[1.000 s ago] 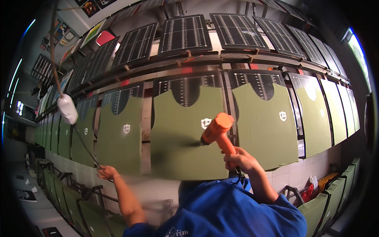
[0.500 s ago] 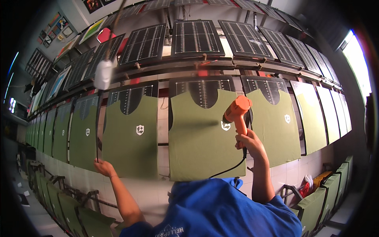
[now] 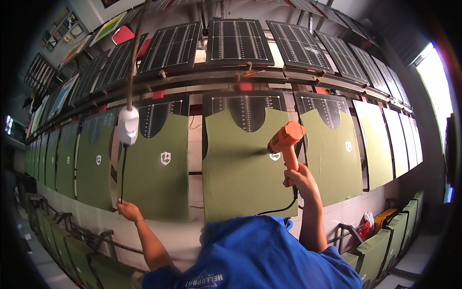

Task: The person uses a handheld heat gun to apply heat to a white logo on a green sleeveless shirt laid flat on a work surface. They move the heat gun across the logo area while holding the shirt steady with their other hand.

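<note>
My right hand [image 3: 300, 178] is closed round the handle of an orange heat gun [image 3: 288, 137]. Its dark nozzle points left and down, just over the white shield print [image 3: 275, 156] on a green shirt panel [image 3: 240, 180]. That panel lies flat on a black board. Out to the left, my left hand [image 3: 129, 211] pinches a black cord [image 3: 124, 168]. The cord runs up to a white socket connector [image 3: 128, 126], which hangs from a brownish cable in front of the neighbouring green panel [image 3: 159, 188]. A black cable trails from the heat gun's handle toward my body.
Green panels with shield prints line the row both ways. Behind a dark rail [image 3: 211, 77] stand black boards [image 3: 239, 43] with white ruled marks. Bright pale boards [image 3: 373, 144] continue to the right. More green panels [image 3: 375, 250] on metal frames stand close behind me on both sides.
The white connector hangs lower and shows more sharply than before. My right hand keeps the heat gun by the same print. The whole view has shifted slightly.
</note>
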Tool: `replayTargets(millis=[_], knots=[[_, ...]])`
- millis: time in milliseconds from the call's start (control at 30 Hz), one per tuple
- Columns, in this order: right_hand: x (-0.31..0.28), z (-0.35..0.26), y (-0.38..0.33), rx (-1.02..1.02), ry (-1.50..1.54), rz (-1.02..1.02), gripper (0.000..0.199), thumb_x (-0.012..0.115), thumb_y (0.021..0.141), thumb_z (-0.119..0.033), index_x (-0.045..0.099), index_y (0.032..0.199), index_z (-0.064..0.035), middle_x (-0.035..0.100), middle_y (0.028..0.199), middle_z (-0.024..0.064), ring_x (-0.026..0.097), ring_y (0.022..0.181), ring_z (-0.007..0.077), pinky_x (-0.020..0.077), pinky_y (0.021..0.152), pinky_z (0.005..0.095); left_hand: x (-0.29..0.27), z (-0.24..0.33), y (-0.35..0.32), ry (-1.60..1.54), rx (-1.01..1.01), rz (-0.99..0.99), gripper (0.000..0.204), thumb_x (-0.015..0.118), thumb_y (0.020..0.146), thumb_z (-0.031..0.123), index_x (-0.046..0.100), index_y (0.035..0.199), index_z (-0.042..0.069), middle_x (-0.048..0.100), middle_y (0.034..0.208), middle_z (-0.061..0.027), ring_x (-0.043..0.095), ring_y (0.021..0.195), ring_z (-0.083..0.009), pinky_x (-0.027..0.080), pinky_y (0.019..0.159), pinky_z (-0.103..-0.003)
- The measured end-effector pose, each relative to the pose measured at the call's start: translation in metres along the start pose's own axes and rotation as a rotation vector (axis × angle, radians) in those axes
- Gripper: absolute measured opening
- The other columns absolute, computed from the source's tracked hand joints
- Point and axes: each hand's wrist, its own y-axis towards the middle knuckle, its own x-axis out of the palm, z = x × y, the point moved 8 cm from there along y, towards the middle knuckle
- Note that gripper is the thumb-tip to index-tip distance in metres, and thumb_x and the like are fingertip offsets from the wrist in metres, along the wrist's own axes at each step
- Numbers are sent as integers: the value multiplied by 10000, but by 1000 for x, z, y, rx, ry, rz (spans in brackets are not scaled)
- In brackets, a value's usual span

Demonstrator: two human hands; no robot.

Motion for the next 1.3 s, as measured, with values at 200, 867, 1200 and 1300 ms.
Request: replayTargets(millis=[200,867,1200,1300], knots=[[4,-4,1,10,-36,-22,212,603,823,-114,531,974,18,549,761,35,601,638,129,506,618,291,8,-1,6,99,-10,7,443,373,1046,360,576,1132,-25,625,1116,-232,597,1028,-424,482,830,-504],[-3,-6,0,-28,-9,48,201,612,826,-127,524,955,0,563,713,31,583,615,123,483,602,277,11,-44,109,-89,26,16,565,466,1005,458,668,1116,-58,676,1049,-267,625,986,-447,480,841,-484],[-1,-5,-3,-43,-44,93,203,607,827,-136,526,954,-1,540,715,24,576,616,120,476,596,275,39,-73,139,-123,-118,-214,677,381,1007,551,661,1108,-58,694,1003,-223,646,951,-392,481,832,-457],[-6,-3,-2,-31,-33,106,224,591,811,-126,524,973,13,537,732,30,583,639,126,486,616,284,46,-90,138,-166,-151,-168,715,365,996,589,667,1051,-56,695,985,-212,643,932,-394,476,832,-463]])
